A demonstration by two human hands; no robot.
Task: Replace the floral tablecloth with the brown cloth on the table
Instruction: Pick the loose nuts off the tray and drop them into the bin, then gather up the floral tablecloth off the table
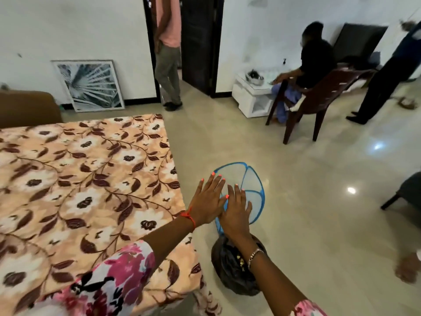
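The floral tablecloth (86, 183), peach with brown leaves and white flowers, lies spread flat over the table and hangs over its right edge. My left hand (208, 198) and my right hand (237, 209) are stretched out side by side past the table's right edge, fingers straight, palms down, holding nothing. They hover above a blue mesh basket (250, 179) on the floor. A brown fabric-covered shape (27, 108) sits behind the table at the far left; whether it is the brown cloth I cannot tell.
A dark bag (234, 272) sits on the floor under my right forearm. A framed picture (88, 85) leans on the wall. One person stands in the doorway (168, 53), another sits on a brown chair (319, 92), a third stands at far right (387, 76).
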